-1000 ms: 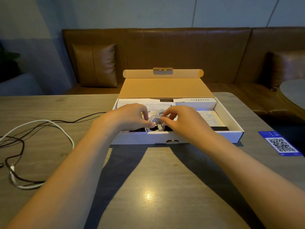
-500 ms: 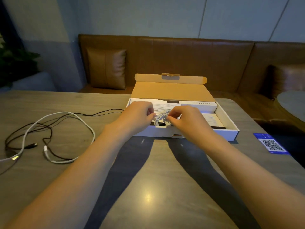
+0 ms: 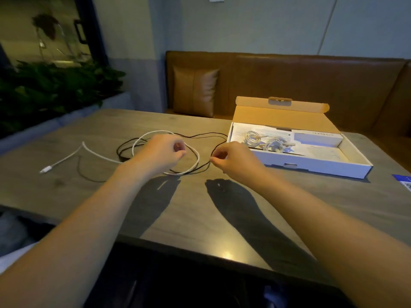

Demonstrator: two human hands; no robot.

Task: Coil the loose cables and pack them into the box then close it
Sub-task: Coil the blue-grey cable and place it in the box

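Observation:
A white box [image 3: 311,166] with its brown lid [image 3: 282,117] standing open sits on the table at the right. Two coiled pale cables [image 3: 253,138] lie inside it on printed paper. Left of the box, a loose white cable [image 3: 193,167] and a thin black cable [image 3: 124,144] lie looped over each other. My left hand [image 3: 160,153] hovers over the white loop with its fingers curled; the cable runs behind the fingers. My right hand [image 3: 233,160] pinches thumb and finger at the black cable's right bend.
The wooden table [image 3: 200,218] ends close to me along a dark front edge. A blue card with a QR code [image 3: 402,180] lies at the far right. A brown leather bench [image 3: 289,85] with a cushion runs behind; plants [image 3: 55,85] stand at the left.
Both hands have left the box, with the coiled cable lying inside, and moved left to the loose cables. The view has swung left and back.

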